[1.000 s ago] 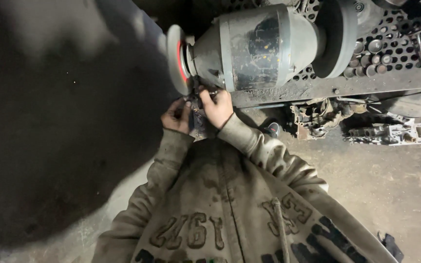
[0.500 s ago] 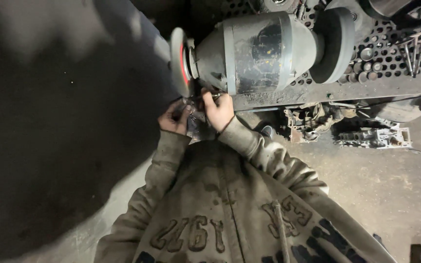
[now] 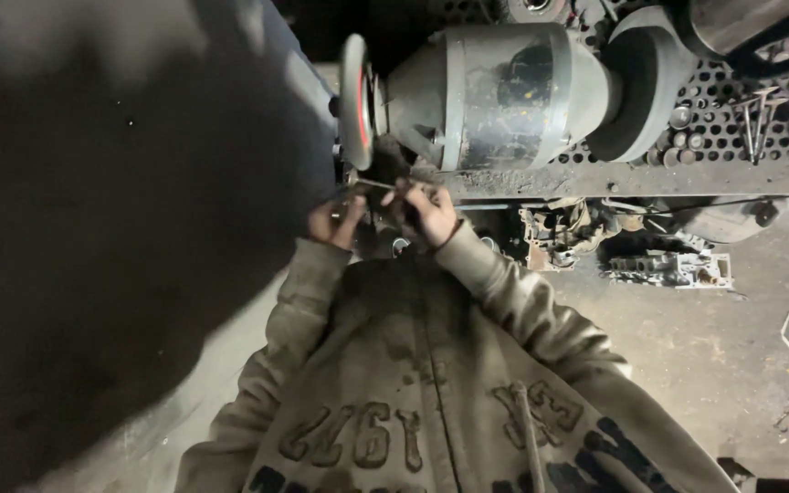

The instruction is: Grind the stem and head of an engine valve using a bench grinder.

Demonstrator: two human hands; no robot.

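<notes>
1. The thin metal rod (image 3: pixel 378 185) is slim, dark and lies nearly level, upper centre of frame, just below the grinding wheel (image 3: pixel 355 100)
2. Left hand (image 3: pixel 333 222) and right hand (image 3: pixel 424 209) each pinch one end, with the rod spanning between them

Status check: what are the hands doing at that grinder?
Both hands, left and right, pinch a thin metal rod. Rod beside the grinding wheel; contact unclear. Nothing between.

A metal workshop is showing here: a big grey bench grinder (image 3: pixel 504 96) is sitting on a perforated steel bench (image 3: pixel 732 137) strewn with bits and rods, and greasy engine parts (image 3: pixel 668 269) are lying on the stained concrete floor (image 3: pixel 723 356).
</notes>
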